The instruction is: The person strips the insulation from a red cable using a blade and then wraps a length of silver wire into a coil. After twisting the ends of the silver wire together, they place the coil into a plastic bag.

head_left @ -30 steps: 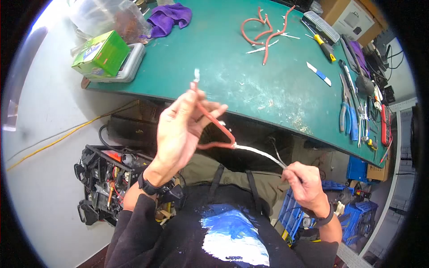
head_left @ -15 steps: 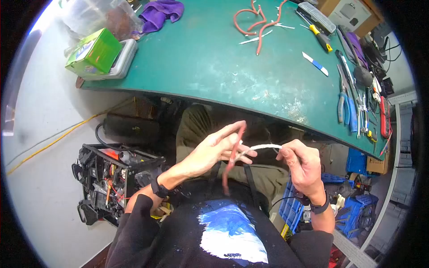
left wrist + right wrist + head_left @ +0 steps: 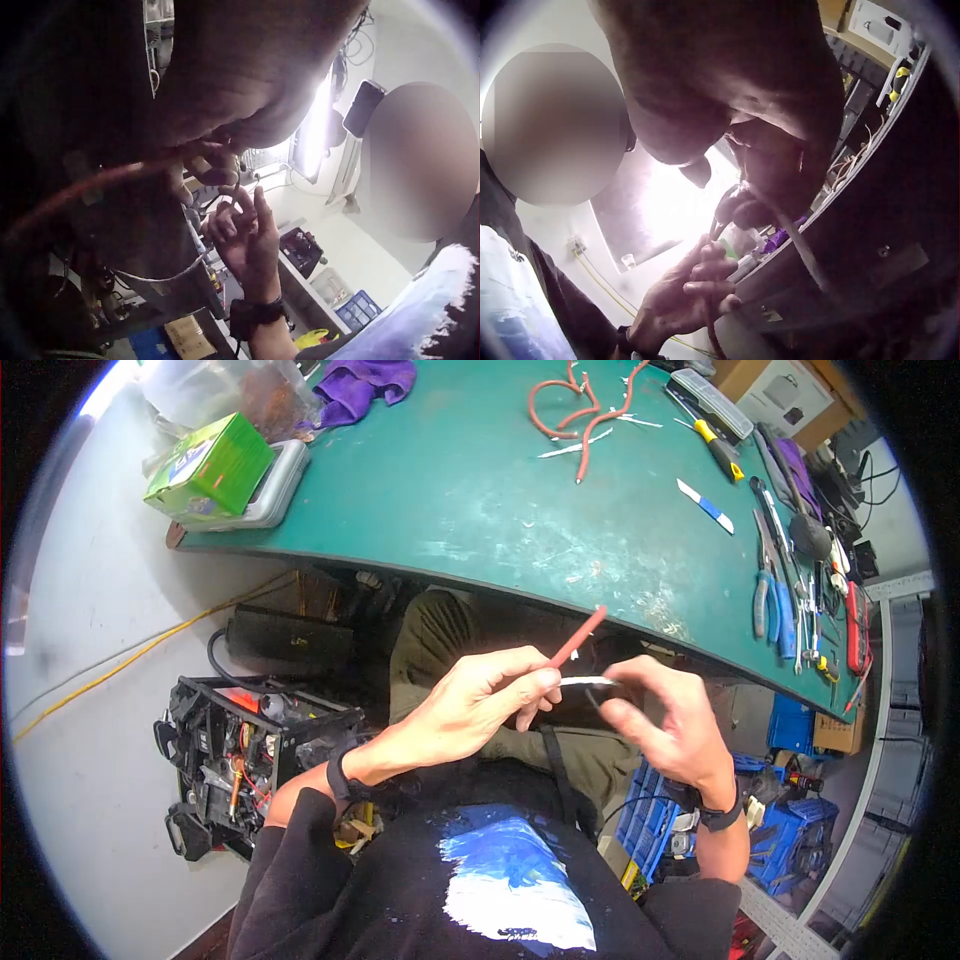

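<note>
A person in a black shirt with a blue and white patch [image 3: 520,890] holds a red cord in front of their tummy, just short of the table's front edge. The left hand [image 3: 490,695] pinches the red cord [image 3: 580,636] with its thumb and fingers. One end of the cord sticks up past the fingers. A thin white strand [image 3: 582,681] runs from the left hand to the tips of the right hand [image 3: 675,725]. The right hand is bent and a bit blurry, so I cannot tell if it grips the strand. The two hands are near each other but do not touch.

Past the hands is the green table [image 3: 400,500]. On its right side lie pliers [image 3: 787,625] with blue handles and a blue and white knife [image 3: 707,507]. On the left, a green box [image 3: 225,465] sits on a gray case [image 3: 285,485]. Farther back are a yellow and black screwdriver [image 3: 718,450], more red pieces [image 3: 587,450] and a purple cloth [image 3: 360,390].
</note>
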Tool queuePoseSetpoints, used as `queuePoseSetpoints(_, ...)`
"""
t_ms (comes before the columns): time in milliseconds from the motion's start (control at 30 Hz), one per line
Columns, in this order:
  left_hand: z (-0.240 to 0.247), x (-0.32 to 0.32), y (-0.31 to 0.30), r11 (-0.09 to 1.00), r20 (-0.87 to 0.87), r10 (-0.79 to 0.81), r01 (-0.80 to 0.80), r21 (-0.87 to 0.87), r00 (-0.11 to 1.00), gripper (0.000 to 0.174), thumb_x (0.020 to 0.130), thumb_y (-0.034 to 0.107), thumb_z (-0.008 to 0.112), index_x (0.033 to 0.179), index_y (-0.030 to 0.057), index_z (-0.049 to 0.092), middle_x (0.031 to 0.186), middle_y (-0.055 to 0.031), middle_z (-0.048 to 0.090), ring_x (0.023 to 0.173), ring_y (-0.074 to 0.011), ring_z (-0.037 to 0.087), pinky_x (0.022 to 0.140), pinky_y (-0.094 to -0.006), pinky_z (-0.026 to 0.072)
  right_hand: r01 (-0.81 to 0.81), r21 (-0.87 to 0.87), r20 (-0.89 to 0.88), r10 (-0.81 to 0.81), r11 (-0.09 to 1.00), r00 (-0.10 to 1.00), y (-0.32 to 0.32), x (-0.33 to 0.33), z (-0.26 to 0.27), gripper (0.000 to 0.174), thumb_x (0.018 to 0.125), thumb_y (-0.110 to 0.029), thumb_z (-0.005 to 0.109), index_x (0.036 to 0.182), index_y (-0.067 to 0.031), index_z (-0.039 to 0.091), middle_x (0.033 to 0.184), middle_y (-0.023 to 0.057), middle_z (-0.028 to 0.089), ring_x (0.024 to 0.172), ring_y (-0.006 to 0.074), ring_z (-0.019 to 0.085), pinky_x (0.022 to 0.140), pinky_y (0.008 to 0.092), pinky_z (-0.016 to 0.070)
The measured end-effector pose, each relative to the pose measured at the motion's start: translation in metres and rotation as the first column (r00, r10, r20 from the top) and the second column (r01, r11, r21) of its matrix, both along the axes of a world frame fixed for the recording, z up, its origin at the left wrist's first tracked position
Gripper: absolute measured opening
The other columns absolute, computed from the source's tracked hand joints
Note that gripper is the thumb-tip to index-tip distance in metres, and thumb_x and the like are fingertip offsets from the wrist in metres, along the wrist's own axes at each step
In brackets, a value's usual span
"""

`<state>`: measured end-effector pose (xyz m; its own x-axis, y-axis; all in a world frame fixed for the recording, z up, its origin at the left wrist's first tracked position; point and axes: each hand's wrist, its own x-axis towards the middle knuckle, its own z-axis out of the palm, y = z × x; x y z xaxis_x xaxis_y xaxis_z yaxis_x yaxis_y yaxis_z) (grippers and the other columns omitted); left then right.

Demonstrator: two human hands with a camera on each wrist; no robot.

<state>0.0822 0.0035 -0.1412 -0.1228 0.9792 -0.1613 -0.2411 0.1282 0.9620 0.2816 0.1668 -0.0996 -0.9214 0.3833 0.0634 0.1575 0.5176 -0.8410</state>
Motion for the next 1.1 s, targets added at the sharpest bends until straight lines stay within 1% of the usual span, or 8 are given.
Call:
queuePoseSetpoints(167, 0.001, 0.000, 0.005, 0.997, -0.225, -0.037, 0.050, 0.053, 0.974, 0.028, 0.110, 0.024, 0.055, 0.104, -0.0016, 0.066, 0.085, -0.0024, 0.061, 0.070, -0.0079, 0.054, 0.065, -0.0265, 0.0481, -0.098, -0.179, -0.011, 0.098, 0.979, 0.995, -0.007, -0.032, -0.002, 0.019, 0.098, -0.015, 0.069, 0.105, 0.0024, 0.069, 0.080, 0.0169, 0.067, 0.067, 0.0251, 0.067, 0.065, 0.0353, 0.0518)
queuePoseSetpoints(233, -0.003, -0.004, 0.002, 0.996, -0.039, -0.026, 0.023, -0.087, 0.999, 0.030, 0.110, 0.025, 0.055, 0.104, -0.0024, 0.066, 0.084, -0.0023, 0.060, 0.070, -0.0087, 0.054, 0.067, -0.0273, 0.0489, -0.105, -0.171, 0.035, 0.112, 0.980, 0.993, -0.005, -0.038, -0.001, 0.017, 0.101, -0.013, 0.065, 0.106, 0.0023, 0.071, 0.074, 0.0157, 0.066, 0.061, 0.0209, 0.063, 0.060, 0.0343, 0.0494)
queuePoseSetpoints(333, -0.010, -0.006, -0.002, 1.000, 0.041, 0.017, -0.016, -0.021, 0.999, 0.032, 0.110, 0.026, 0.055, 0.104, -0.0032, 0.066, 0.086, -0.0027, 0.061, 0.073, -0.0089, 0.056, 0.068, -0.0278, 0.0498, -0.070, -0.150, 0.039, 0.077, 0.986, 0.996, -0.005, -0.039, -0.005, 0.017, 0.100, -0.013, 0.066, 0.106, 0.0017, 0.073, 0.070, 0.0138, 0.064, 0.057, 0.0155, 0.057, 0.056, 0.0323, 0.0460)
queuePoseSetpoints(600, 0.001, -0.005, -0.001, 0.999, 0.021, -0.048, 0.047, 0.026, 0.999, 0.028, 0.109, 0.023, 0.057, 0.108, -0.0030, 0.067, 0.091, -0.0038, 0.066, 0.079, -0.0094, 0.060, 0.073, -0.0277, 0.0516, -0.021, -0.303, 0.083, 0.048, 0.953, 0.995, -0.008, -0.038, 0.003, 0.021, 0.102, -0.016, 0.066, 0.104, 0.0029, 0.074, 0.067, 0.0096, 0.063, 0.058, 0.0089, 0.052, 0.054, 0.0288, 0.0435)
queuePoseSetpoints(633, -0.001, -0.004, -0.001, 0.999, 0.071, -0.038, 0.035, 0.037, 0.997, 0.027, 0.108, 0.022, 0.059, 0.107, -0.0027, 0.068, 0.090, -0.0037, 0.066, 0.078, -0.0096, 0.060, 0.075, -0.0277, 0.0518, -0.058, -0.244, 0.187, 0.105, 0.968, 0.977, -0.006, -0.041, 0.016, 0.023, 0.102, -0.018, 0.065, 0.103, 0.0029, 0.074, 0.068, 0.0106, 0.065, 0.056, 0.0095, 0.055, 0.053, 0.0295, 0.0445)
queuePoseSetpoints(833, 0.009, -0.009, -0.012, 0.997, 0.077, -0.014, 0.020, -0.077, 0.997, 0.030, 0.106, 0.024, 0.062, 0.104, -0.0020, 0.077, 0.085, -0.0051, 0.073, 0.080, -0.0098, 0.065, 0.077, -0.0274, 0.0525, -0.194, -0.017, 0.064, 0.195, 0.981, 0.979, -0.017, -0.041, 0.018, 0.008, 0.096, -0.014, 0.068, 0.095, -0.0096, 0.075, 0.068, 0.0131, 0.063, 0.055, 0.0303, 0.064, 0.051, 0.0373, 0.0489)
queuePoseSetpoints(933, 0.006, -0.008, -0.017, 0.992, 0.169, 0.025, -0.005, -0.123, 0.985, 0.029, 0.103, 0.024, 0.067, 0.096, -0.0013, 0.079, 0.085, -0.0056, 0.076, 0.077, -0.0082, 0.066, 0.071, -0.0254, 0.0530, -0.244, 0.324, -0.054, 0.275, 0.914, 0.960, -0.025, -0.038, 0.006, 0.010, 0.092, -0.017, 0.072, 0.088, -0.0085, 0.068, 0.060, 0.0094, 0.060, 0.053, 0.0278, 0.063, 0.050, 0.0384, 0.0488)
queuePoseSetpoints(1100, -0.007, -0.002, -0.024, 0.987, 0.151, 0.106, -0.086, -0.136, 0.983, 0.022, 0.101, 0.017, 0.070, 0.099, -0.0032, 0.079, 0.087, -0.0062, 0.076, 0.082, -0.0099, 0.068, 0.075, -0.0256, 0.0547, -0.264, 0.573, -0.005, 0.325, 0.776, 0.946, -0.042, -0.034, 0.011, 0.014, 0.090, -0.017, 0.074, 0.085, -0.0067, 0.065, 0.059, 0.0023, 0.055, 0.051, 0.0201, 0.059, 0.049, 0.0347, 0.0467)
